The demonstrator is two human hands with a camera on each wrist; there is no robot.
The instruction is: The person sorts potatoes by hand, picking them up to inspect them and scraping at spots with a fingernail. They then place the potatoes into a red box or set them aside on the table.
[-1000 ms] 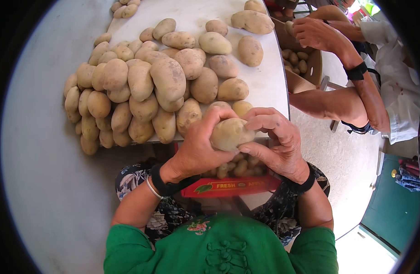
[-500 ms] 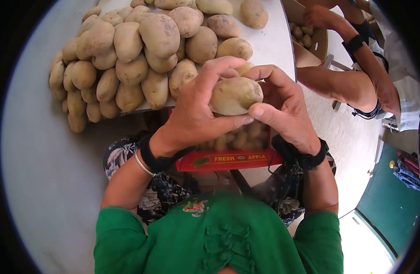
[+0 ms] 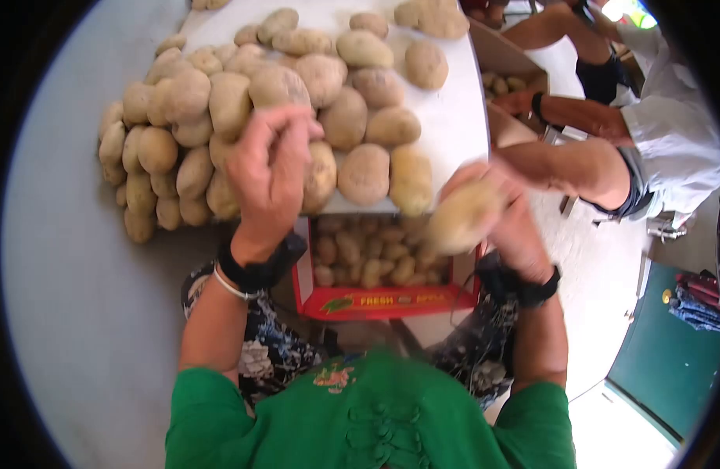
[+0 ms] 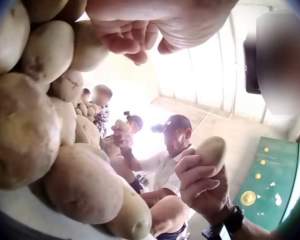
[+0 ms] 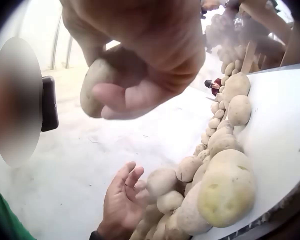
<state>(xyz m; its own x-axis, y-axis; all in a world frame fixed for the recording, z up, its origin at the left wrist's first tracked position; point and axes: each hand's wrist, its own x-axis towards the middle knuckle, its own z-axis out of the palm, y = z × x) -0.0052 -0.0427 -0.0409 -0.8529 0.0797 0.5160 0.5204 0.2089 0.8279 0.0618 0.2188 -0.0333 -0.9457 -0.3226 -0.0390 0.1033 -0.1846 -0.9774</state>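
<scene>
Right hand (image 3: pixel 518 225) clamped on oval pale-tan potato (image 3: pixel 463 217); left hand (image 3: pixel 270 168) loose, holding nothing. We judge: carrying step; next needs gentle set-down.

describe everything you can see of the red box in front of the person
The red box looks like printed cardboard and stands open side up. Its near panel reads "FRESH APPLE" in yellow, beside a green leaf-like picture. Many potatoes lie inside, covering its bottom. It sits lower than the white table top, whose edge hides its far end. In the head view, a held potato in the right hand overlaps its far right corner. I cannot tell what supports it.
</scene>
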